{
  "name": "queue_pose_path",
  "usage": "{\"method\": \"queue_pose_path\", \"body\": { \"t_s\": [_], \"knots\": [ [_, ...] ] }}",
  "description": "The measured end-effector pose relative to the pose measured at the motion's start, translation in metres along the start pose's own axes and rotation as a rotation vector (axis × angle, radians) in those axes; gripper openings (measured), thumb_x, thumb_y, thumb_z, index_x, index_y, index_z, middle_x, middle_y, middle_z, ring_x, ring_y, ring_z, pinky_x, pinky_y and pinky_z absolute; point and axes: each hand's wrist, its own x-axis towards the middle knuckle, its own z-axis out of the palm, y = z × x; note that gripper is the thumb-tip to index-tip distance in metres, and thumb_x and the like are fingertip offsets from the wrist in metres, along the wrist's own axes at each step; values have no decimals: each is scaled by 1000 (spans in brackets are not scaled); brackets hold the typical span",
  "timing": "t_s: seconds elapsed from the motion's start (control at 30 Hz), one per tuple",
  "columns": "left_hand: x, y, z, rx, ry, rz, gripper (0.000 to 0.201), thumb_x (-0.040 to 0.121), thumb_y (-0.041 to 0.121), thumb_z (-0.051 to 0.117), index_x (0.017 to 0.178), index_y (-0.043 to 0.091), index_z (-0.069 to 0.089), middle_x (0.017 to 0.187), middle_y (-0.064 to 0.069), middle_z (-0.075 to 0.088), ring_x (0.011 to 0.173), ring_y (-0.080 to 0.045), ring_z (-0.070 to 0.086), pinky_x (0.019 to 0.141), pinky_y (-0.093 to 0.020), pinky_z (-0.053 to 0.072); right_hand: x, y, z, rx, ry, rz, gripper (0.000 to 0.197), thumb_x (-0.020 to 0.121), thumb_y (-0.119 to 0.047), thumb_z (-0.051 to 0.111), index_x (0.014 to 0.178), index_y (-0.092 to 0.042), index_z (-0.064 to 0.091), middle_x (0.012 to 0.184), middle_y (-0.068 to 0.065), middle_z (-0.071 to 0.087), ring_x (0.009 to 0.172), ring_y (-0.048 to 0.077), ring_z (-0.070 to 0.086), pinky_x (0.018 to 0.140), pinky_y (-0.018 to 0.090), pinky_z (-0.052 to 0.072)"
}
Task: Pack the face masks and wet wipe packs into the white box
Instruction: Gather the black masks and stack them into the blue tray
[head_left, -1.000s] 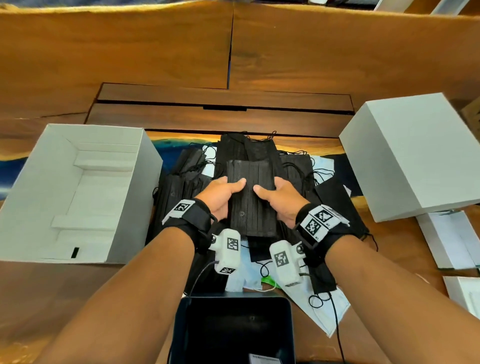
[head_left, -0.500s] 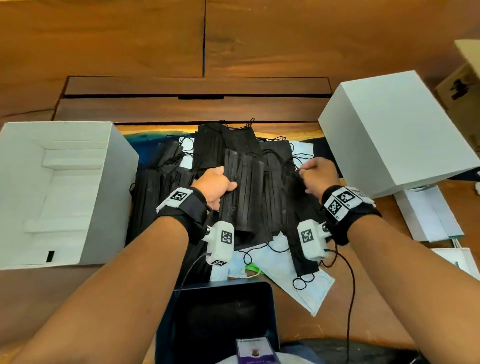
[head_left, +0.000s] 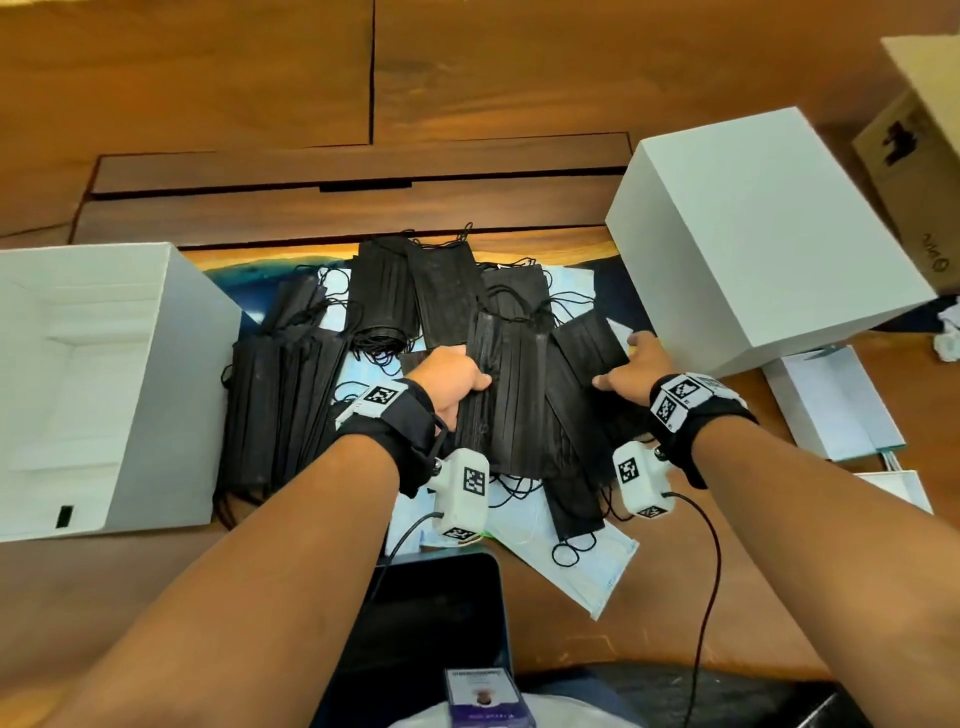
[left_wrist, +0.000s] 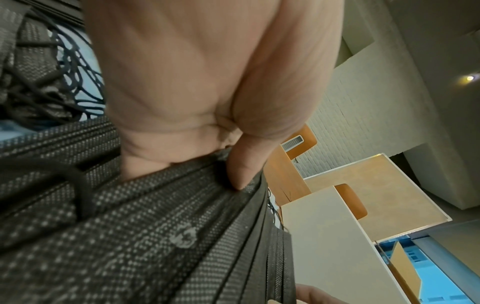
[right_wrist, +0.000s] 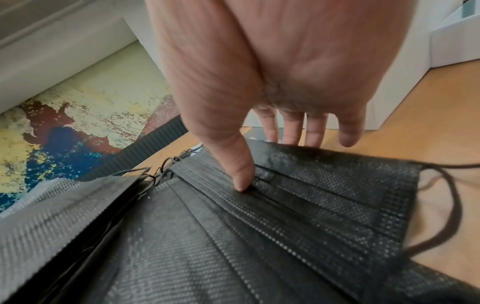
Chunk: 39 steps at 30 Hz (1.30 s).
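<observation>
A heap of black face masks (head_left: 395, 306) lies on the wooden table between two white boxes. My left hand (head_left: 467, 376) grips a stack of black masks (head_left: 511, 410) at its left edge, thumb (left_wrist: 241, 174) pressed on top. To the right, my right hand (head_left: 623, 364) pinches a single black mask (head_left: 589, 340), thumb (right_wrist: 241, 181) on its pleats and fingers (right_wrist: 293, 131) past its far edge. The open white box (head_left: 156, 395) stands at the left with nothing inside. Light-blue masks (head_left: 576, 566) lie under the black ones. I cannot make out any wet wipe packs.
A closed white box (head_left: 753, 249) stands right beside my right hand. Flat white paper packets (head_left: 831, 410) lie at the right edge, a cardboard box (head_left: 914, 156) behind them. A black tray (head_left: 441, 623) sits near my body. A dark raised strip (head_left: 358, 176) crosses the table behind the masks.
My right hand has let go of the stack and moved right onto another black mask. The left hand still holds the stack, now a little to the left.
</observation>
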Motion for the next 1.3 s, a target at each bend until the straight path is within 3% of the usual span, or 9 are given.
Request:
{"method": "queue_pose_path", "body": {
  "t_s": [0.1,0.17,0.4,0.6,0.77,0.9,1.07,1.17,1.3],
  "knots": [
    [-8,2,8,-24,17,-36,35,93,-9,43,124,-1,58,119,-27,64,110,-46,62,91,-67,47,-4,1,-6,-32,41,-101,19,80,-18,76,82,-11,58,90,10,61,91,27,59,83,34,47],
    [-2,-1,13,-14,18,-54,34,93,-9,43,122,-1,58,119,-25,64,113,-46,60,93,-66,47,-5,3,-12,-35,43,-114,24,84,-22,71,71,-11,54,79,8,57,83,27,57,78,33,45],
    [7,3,19,-87,27,-80,36,92,-3,49,127,3,56,123,-21,64,117,-41,59,96,-68,42,-27,-12,-43,272,-9,-155,13,87,-9,68,88,-15,56,92,8,64,80,22,62,72,32,51],
    [-4,1,21,-219,-35,-59,37,99,-2,35,125,12,57,120,-19,64,99,-34,66,83,-57,52,-67,-43,-42,959,-493,-166,31,85,6,65,111,-8,59,98,11,71,88,24,70,73,40,60],
    [-10,0,24,-409,-88,-2,38,107,15,31,137,5,50,133,-20,58,107,-34,62,78,-46,53,-72,-54,2,492,-289,-179,36,76,-9,81,104,-16,59,110,7,69,101,24,66,91,41,55],
    [-11,3,26,-368,-148,-27,54,100,48,45,135,9,56,127,-18,64,116,-33,63,91,-49,54,-75,-60,21,537,-242,-141,49,84,-21,75,122,-8,47,117,6,62,105,21,62,94,41,53],
    [-5,2,36,-362,-92,18,37,99,16,56,133,3,55,122,-21,65,98,-33,68,75,-48,60,-79,-62,22,490,-407,-73,81,67,-38,78,134,-14,40,122,7,62,108,24,63,95,45,53],
    [-3,1,30,-347,-80,23,28,99,4,51,127,1,58,117,-22,66,89,-32,68,64,-45,61,-74,-50,11,584,-488,-41,51,83,-26,67,130,-16,49,119,7,63,105,22,63,92,44,53],
    [4,-3,16,-337,36,24,33,99,2,49,132,1,54,126,-25,62,107,-38,64,85,-54,55,-52,-18,-7,358,-106,10,37,94,-20,59,129,-13,50,129,10,55,116,25,54,97,38,48]
  ]
}}
